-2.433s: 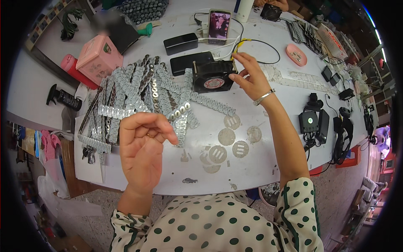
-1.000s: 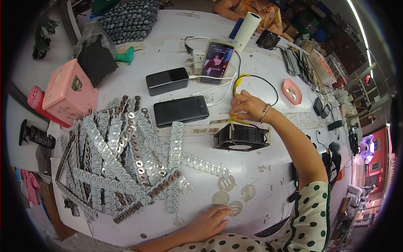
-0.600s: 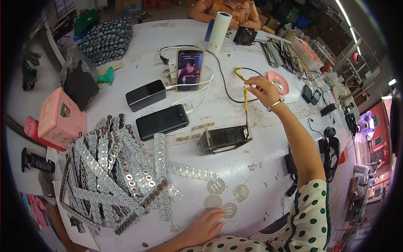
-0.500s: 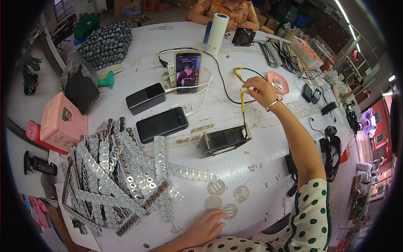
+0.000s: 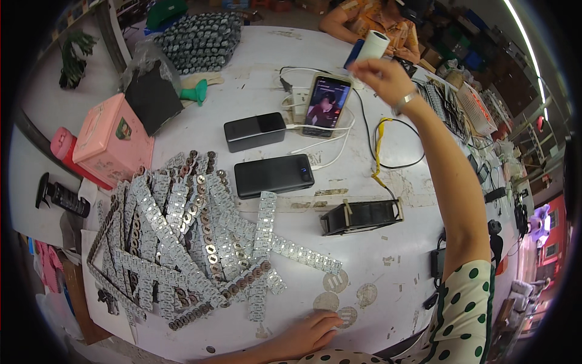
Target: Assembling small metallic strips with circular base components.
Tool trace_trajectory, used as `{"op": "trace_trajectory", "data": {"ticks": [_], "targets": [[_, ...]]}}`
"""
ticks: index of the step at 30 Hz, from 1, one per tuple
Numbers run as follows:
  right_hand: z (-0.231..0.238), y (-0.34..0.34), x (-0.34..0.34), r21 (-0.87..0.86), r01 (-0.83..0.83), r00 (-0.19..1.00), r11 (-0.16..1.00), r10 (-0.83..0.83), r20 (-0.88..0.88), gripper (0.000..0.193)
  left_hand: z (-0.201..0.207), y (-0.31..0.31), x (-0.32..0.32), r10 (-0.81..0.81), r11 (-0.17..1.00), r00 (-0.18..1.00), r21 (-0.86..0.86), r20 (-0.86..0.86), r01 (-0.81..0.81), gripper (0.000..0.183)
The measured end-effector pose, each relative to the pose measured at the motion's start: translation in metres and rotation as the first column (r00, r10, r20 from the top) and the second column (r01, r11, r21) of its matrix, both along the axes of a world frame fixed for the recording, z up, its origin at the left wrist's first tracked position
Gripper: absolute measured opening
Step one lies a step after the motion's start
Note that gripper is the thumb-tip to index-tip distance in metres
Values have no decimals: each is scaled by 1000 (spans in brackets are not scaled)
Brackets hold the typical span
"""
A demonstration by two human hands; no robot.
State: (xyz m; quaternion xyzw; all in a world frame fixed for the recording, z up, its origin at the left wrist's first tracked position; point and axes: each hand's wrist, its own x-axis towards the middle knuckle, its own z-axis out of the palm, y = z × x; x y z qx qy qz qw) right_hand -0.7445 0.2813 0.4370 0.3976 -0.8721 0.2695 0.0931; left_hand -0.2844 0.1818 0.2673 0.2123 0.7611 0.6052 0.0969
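Note:
My right hand (image 5: 385,80) is raised at the top right corner of a smartphone (image 5: 327,104), fingers loosely bent and apart, with nothing visible in them. Behind its fingers stands a white cylinder (image 5: 371,50), partly covered. The phone leans upright with a lit screen and a white cable. On the table's near side lies my left hand (image 5: 316,332), fingers stretched out and holding nothing, beside round grey marks. Between the hands a black cooling fan (image 5: 362,217) stands on edge. Its black lead has a yellow sleeve (image 5: 379,148) and lies on the table.
Two black power banks (image 5: 274,176) lie left of the fan. A heap of metal strips (image 5: 182,242) covers the left front, with a pink box (image 5: 115,141) behind. A bag of dark parts (image 5: 203,42) is at the far left. Across the table sits a person in an orange shirt (image 5: 388,21).
My right hand has let go of the yellow-sleeved lead and moved up and away to the phone's corner. The lead now lies down. The view has shifted; my left hand stays put.

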Motion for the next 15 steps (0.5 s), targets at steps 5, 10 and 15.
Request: {"op": "trace_trajectory", "data": {"ticks": [5, 10, 15], "targets": [[30, -100, -81, 257, -146, 982, 955, 171, -76, 32, 13, -4, -9, -94, 992, 974, 102, 207, 74, 36], [3, -210, -89, 666, 139, 973, 733, -226, 46, 48, -2, 1, -4, 27, 964, 992, 259, 121, -58, 31], [10, -223, -63, 806, 107, 981, 583, -192, 8, 51, -1, 6, -3, 34, 949, 997, 311, 66, -53, 32]]}}
